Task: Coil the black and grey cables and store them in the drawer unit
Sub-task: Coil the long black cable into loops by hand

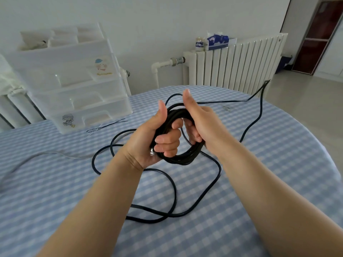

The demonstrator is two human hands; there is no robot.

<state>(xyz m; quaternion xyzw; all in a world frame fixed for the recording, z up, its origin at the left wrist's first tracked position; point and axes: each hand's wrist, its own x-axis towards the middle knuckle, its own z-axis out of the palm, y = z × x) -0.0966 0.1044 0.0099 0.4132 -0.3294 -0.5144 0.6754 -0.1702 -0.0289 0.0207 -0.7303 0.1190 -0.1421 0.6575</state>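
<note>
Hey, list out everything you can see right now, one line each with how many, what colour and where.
black cable: one, black, partly coiled in both hands, the rest looped loose on the table
grey cable: one, pale grey, lying on the table at left
drawer unit: one, clear white with cartoon stickers, back left on the table
twist ties: thin dark and white strands, count unclear, in front of the drawer unit
table: one, blue and white check cloth
radiator: one, white, by the wall
tissue box: one, blue and white, on the radiator
jar: one, on the radiator
left hand: grip round the coil
right hand: grip on the coil's far side
</note>
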